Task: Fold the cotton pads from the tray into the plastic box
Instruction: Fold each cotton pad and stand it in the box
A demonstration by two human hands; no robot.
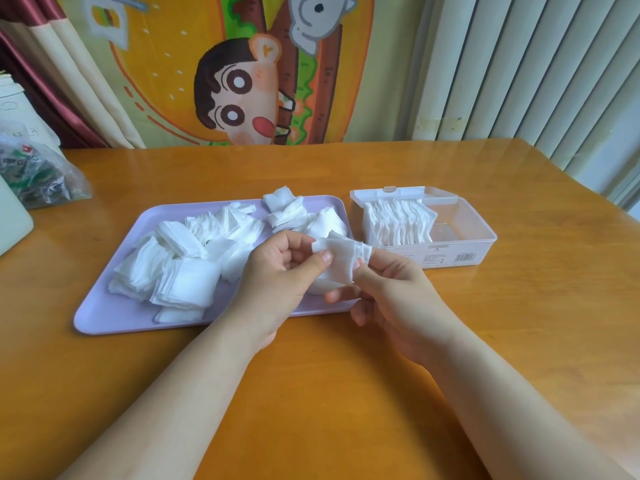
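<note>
Pinching soft white cotton pad (pixel 337 259); left hand (pixel 277 271), right hand (pixel 391 292).

Table (pixel 311 393): orange-brown wood, glossy top, rounded far-right corner.
Cartoon cloth (pixel 225 81): hangs behind the table's far edge; orange and yellow, with a cartoon child and a grey animal.
Curtain (pixel 52 81): far left, cream and dark red folds.
Blinds (pixel 519 64): far right, pale vertical slats.
Bag (pixel 34 174): clear plastic, green contents, at the table's left edge.
White container (pixel 10 223): just beside the bag, cut off by the frame.
</note>
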